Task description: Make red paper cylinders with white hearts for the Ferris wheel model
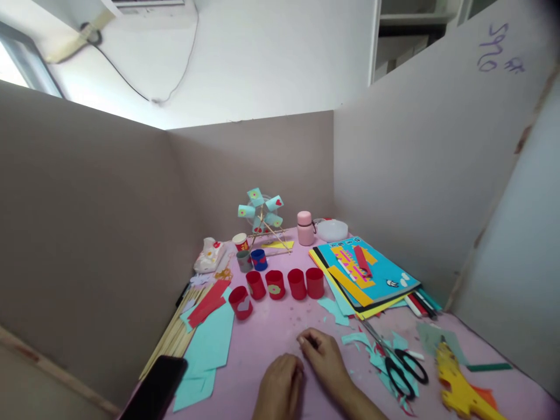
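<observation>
My left hand [280, 384] rests low on the pink tabletop with its fingers curled under; what they hold, if anything, is hidden. Beside it my right hand [322, 357] is curled too, thumb near the bent forefinger, its inside out of sight. Beyond my hands several short red paper cylinders stand in a curved row. One cylinder [241, 303] bears a pale heart, another [275, 284] a flower shape. Behind them are a grey cylinder [244, 261] and a blue cylinder [259, 260]. A stick-framed wheel [261, 216] carries light-blue curled papers.
Scissors [394, 356] lie among paper scraps at right, near a yellow glue gun [459, 385]. A paper stack [394, 271] lies behind them. At left are light-blue sheets [214, 332], wooden sticks [170, 332] and a phone [155, 388]. A pink bottle [305, 230] stands at the back.
</observation>
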`<state>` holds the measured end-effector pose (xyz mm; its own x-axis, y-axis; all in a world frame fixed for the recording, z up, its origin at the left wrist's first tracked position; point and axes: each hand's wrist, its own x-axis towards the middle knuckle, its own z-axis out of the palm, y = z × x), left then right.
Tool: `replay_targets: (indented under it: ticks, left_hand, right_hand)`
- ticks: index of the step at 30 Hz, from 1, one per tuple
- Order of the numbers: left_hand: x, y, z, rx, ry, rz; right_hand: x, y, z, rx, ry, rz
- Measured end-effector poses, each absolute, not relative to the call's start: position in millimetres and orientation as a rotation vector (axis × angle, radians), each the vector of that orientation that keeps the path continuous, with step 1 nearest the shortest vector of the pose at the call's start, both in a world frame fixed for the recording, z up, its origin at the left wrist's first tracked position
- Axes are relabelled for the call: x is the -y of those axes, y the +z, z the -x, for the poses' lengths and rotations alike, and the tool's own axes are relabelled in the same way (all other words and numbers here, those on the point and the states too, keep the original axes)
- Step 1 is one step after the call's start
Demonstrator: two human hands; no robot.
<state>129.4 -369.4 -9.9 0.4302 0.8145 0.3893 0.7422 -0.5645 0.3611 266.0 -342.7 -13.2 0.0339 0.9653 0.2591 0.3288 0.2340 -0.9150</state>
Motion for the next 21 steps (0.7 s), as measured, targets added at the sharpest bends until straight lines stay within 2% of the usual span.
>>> replay_targets:
  ticks: [5, 11, 21]
  left_hand:
    - [357, 14, -97, -1.632, 0.934, -2.423]
    - [298, 44, -51, -1.985, 1.1, -2.326]
    - [224, 75, -65, -2.018, 0.833, -2.308]
  right_hand:
    - [346, -14, -264, 1.533, 0.787, 1.278]
    - [346, -16, -262, 1.574, 0.761, 1.326]
    - [342, -20, -261, 1.659, 0.704, 1.36]
